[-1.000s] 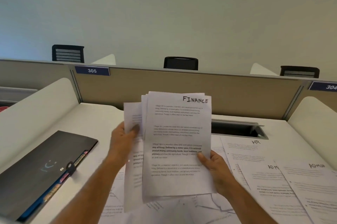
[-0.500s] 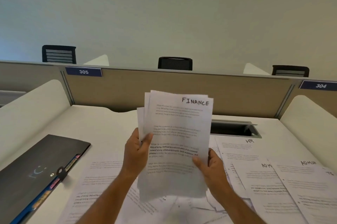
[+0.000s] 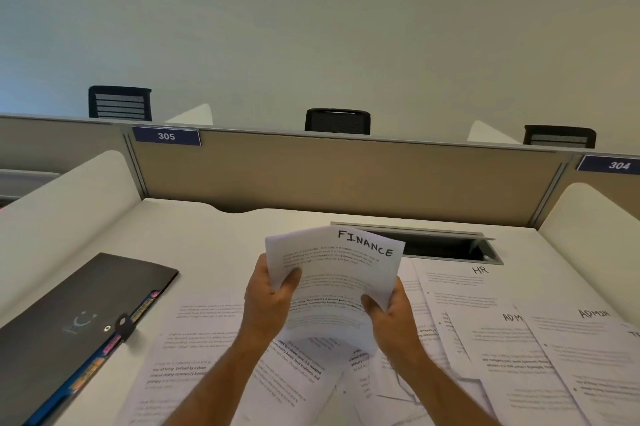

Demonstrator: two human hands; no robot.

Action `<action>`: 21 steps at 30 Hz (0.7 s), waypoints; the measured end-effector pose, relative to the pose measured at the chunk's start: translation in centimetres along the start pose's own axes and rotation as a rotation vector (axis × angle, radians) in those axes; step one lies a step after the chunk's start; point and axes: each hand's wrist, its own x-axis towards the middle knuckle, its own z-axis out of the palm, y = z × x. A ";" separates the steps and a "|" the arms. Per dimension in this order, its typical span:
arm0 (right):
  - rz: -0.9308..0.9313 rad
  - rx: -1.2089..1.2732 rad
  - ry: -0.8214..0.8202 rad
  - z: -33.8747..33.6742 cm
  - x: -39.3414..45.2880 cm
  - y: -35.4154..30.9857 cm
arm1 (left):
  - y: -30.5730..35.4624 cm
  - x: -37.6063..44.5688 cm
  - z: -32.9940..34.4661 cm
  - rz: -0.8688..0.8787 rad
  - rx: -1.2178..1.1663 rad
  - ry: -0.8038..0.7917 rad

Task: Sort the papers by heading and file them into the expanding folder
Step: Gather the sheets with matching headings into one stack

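A small stack of papers headed FINANCE point(image 3: 337, 273) is held low over the desk, bowed in the middle. My left hand point(image 3: 268, 301) grips its left edge, thumb on the front. My right hand point(image 3: 389, 318) grips its right edge, thumb on the front. The black expanding folder point(image 3: 69, 325) lies shut at the left, its coloured tabs showing along the edge and its elastic strap fastened. Loose sheets lie spread on the desk: one headed HR point(image 3: 460, 283), two headed ADMIN point(image 3: 588, 349), and several more under my arms point(image 3: 194, 353).
A beige partition point(image 3: 346, 176) closes the back of the white desk point(image 3: 207, 238). An open cable tray slot point(image 3: 446, 247) sits behind the papers. White curved side dividers point(image 3: 65, 204) stand left and right. Black chair backs show beyond the partition.
The fanned FINANCE sheets have been squared into one stack and lowered toward the desk, now bending. My left hand shifted from the stack's back edge to grip its left side.
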 end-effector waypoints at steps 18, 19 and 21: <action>0.033 -0.371 -0.039 2.2 -1.4 2.1 | -3.8 1.6 -3.5 -0.052 0.194 0.233; -0.031 -0.538 -0.073 2.7 -2.4 2.9 | -3.8 2.1 -4.3 -0.066 0.233 0.279; -0.141 -0.883 -0.282 4.1 -4.5 4.7 | -3.9 3.0 -5.8 -0.074 0.301 0.343</action>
